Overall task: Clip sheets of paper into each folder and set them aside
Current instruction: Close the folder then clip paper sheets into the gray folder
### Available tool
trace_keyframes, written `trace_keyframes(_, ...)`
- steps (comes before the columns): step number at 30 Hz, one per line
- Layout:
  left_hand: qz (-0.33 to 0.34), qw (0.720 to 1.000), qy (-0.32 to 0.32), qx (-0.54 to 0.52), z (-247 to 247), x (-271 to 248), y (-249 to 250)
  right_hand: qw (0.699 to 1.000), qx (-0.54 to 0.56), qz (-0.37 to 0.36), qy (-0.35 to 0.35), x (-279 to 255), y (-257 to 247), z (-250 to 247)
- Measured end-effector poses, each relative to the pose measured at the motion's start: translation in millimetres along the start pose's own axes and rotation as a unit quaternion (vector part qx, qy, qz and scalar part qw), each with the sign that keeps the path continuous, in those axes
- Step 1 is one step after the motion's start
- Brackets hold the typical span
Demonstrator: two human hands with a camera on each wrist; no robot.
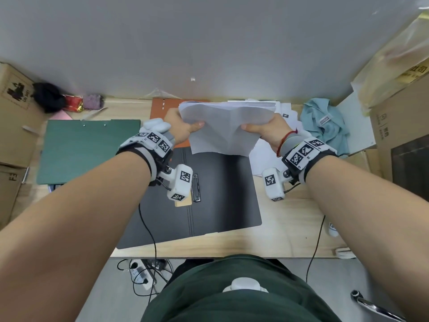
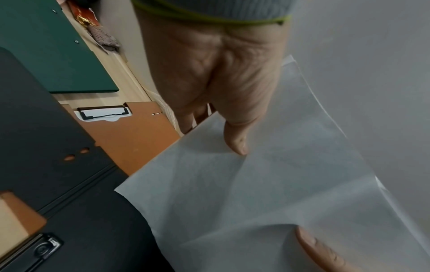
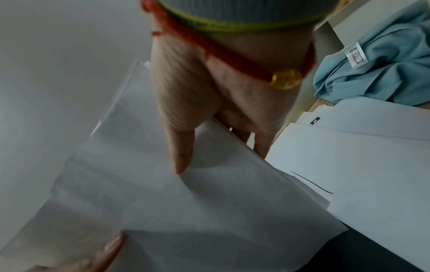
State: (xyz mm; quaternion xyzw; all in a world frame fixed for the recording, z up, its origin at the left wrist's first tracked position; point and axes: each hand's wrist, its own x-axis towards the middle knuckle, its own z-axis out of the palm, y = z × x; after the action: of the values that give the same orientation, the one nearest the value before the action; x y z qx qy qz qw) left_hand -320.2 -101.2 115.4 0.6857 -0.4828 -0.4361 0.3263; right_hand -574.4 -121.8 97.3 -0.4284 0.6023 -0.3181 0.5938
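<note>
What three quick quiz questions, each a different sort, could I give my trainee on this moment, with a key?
1. True or false: both hands grip the stack of white sheets in the air above the open black folder.
2. Multiple choice: the closed green folder lies to which side of the black folder? A) the person's left B) the person's right C) underneath it
3. Fill in: the blue cloth lies beside the loose papers, near the person's ____ hand.

Key: 1 true: the left hand and right hand pinch opposite edges. 2 A. 3 right.
</note>
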Motion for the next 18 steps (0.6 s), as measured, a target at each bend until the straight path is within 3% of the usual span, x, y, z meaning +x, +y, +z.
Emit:
trace_keyframes(5, -0.001, 0.998, -0.011, 0.064, 4.2, -2.1, -16.6, 0.994, -0.107, 0.02, -0.018, 0.6, 11.2, -3.7)
trace_keyframes(8, 0.004, 0.997, 0.011, 0.081, 6.1, 1.1, -17.6, 0.994, -0.104, 0.022, -0.008, 3.3, 12.0, -4.8)
trace_keyframes(11, -0.002, 0.994, -0.018, 0.104, 6.5, 2.9, -20.9, 0.99, -0.135, 0.042, -0.012, 3.8, 16.0, -5.8)
trace_keyframes(16, -0.012, 0.996, 0.01, 0.087, 4.8, 5.9, -22.7, 0.984, -0.175, 0.018, 0.003, 6.5, 12.2, -8.5)
trace_keyframes(18, -0.017, 0.993, -0.01, 0.113, 4.2, 5.1, -24.1, 0.978, -0.206, 0.025, -0.007, 5.9, 12.8, -9.5)
